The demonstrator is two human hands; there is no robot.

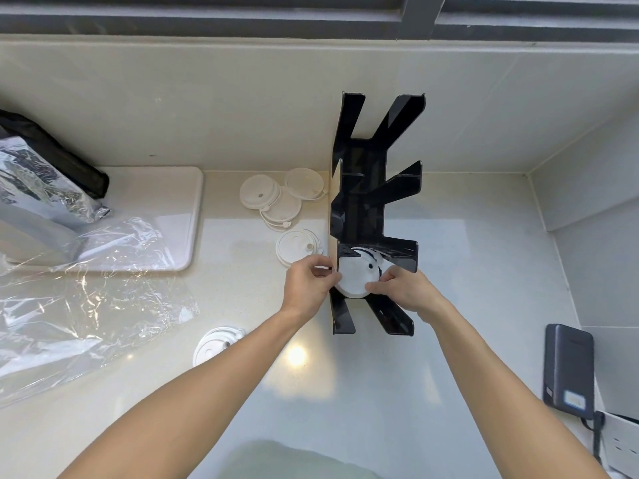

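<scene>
The white lid [356, 274] sits in the lowest slot of the black rack [359, 188], tilted on edge between the rack's two side walls, with its sip hole facing up toward the camera. The left hand [307, 285] comes in from the rack's left wall and its fingers [332, 276] pinch the lid's left rim. The right hand [404, 288] comes from the rack's right wall and pinches the rim opposite, thumb on the face and fingertips curled behind. Whether more lids are nested behind this one cannot be told. It looks like thin moulded plastic, so it is probably very light, smooth and a little slippery. It likely flexes if squeezed across the middle and could pop out of a hard pinch. The stiffer rolled rim is the best place to hold it, on two opposite sides as now, with light pressure while it slides along the rack's walls. To the left of the rack, loose lids [259, 195] lie flat on the desk [449, 271], and another lid [216, 344] lies further out on that side beside crumpled plastic wrap [86, 305]
</scene>
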